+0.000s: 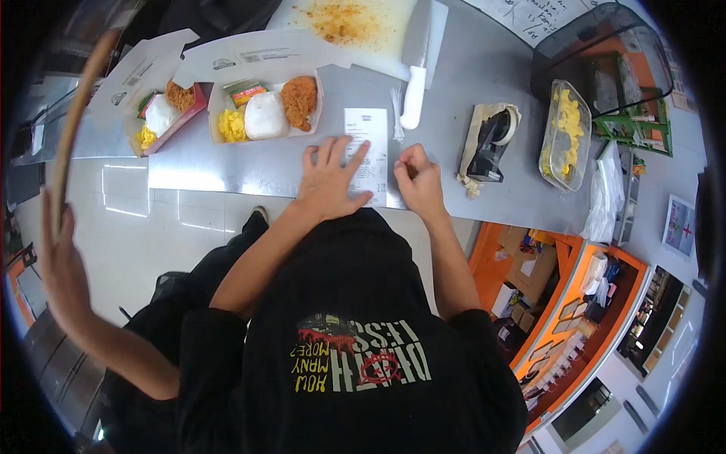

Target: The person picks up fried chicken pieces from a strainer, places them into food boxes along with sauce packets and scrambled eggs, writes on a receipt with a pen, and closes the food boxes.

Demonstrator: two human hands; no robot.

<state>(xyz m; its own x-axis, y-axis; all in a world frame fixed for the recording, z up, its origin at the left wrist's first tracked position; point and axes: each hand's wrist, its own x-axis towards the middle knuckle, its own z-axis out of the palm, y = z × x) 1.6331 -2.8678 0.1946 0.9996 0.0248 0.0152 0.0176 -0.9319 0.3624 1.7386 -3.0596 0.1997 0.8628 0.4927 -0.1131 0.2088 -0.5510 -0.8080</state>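
My left hand [333,178] lies with its fingers spread over a printed paper receipt [366,159], flat at the front of the metal table. Just right of the receipt, my right hand [418,181] is closed, thumb against curled fingers; what it may hold is hidden. To the left stands an open meal box [321,98] with a round of rice [265,115], fried chicken [299,102], yellow scrambled egg [231,125] and a sauce sachet [246,92]. Further left, a second open box [198,113] has similar food. A black tape dispenser [488,151] sits right of my right hand.
A white-handled knife [414,94] rests beside a crumb-strewn cutting board [386,38]. At right are a clear tub of egg [563,132] and a black mesh basket [605,57]. On the left, another person's hand [66,265] grips a long brown object [76,121]. Orange shelving [495,265] stands below.
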